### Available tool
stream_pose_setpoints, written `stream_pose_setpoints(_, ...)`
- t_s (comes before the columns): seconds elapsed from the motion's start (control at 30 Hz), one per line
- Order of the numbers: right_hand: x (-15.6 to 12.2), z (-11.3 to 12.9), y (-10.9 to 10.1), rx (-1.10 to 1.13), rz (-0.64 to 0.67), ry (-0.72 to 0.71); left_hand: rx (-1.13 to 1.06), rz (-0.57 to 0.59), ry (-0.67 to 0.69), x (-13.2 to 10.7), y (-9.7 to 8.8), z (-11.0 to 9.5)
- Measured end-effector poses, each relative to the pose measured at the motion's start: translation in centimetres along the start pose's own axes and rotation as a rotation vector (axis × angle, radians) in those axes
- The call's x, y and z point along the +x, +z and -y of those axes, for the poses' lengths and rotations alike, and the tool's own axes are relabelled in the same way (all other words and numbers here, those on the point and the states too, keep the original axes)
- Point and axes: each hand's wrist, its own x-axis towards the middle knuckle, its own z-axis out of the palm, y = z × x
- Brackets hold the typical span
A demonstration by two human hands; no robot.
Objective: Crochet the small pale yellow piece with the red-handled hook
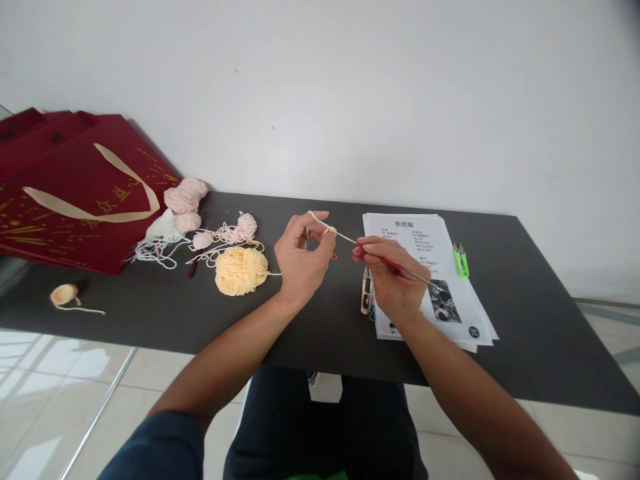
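My left hand [304, 260] is raised over the middle of the table, thumb and fingers closed on pale yellow yarn [316, 217]. The strand passes over a raised finger, and a small loop sits by the thumb tip. In my right hand [397, 280] is a crochet hook [346, 237] with a red grip, held like a pen. Its thin metal tip points left and reaches the yarn at my left fingers. A yellow yarn ball [241, 271] lies left of my left wrist, its strand leading toward that hand. A small orange ring [335, 256] shows just beside the left thumb.
Printed sheets [400, 327] lie under my right hand. Green thread snips [461, 260] rest on their right edge, pale snips [367, 291] on their left. Pink yarn [185, 197], white yarn [167, 227] and red gift bags [95, 193] stand left, near a small crocheted piece [64, 294].
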Motion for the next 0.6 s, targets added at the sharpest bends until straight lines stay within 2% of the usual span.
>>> stream_pose_setpoints(0.1,-0.19,-0.07,-0.22,-0.093,0.041,-0.036,-0.028,-0.024,-0.059,-0.01,0.08,0.24)
stream_pose_setpoints(0.2,-0.38,-0.21,-0.29,-0.134,0.032,-0.06,0.006,-0.037,-0.046,-0.11,0.05,0.33)
stream_pose_setpoints(0.33,-0.57,-0.23,-0.15,-0.147,0.025,-0.08,0.1,-0.043,0.04,-0.25,-0.1,0.2)
stream_pose_setpoints(0.6,-0.46,0.35,0.37,-0.066,-0.01,0.005,0.265,-0.037,0.217,-0.39,-0.23,0.11)
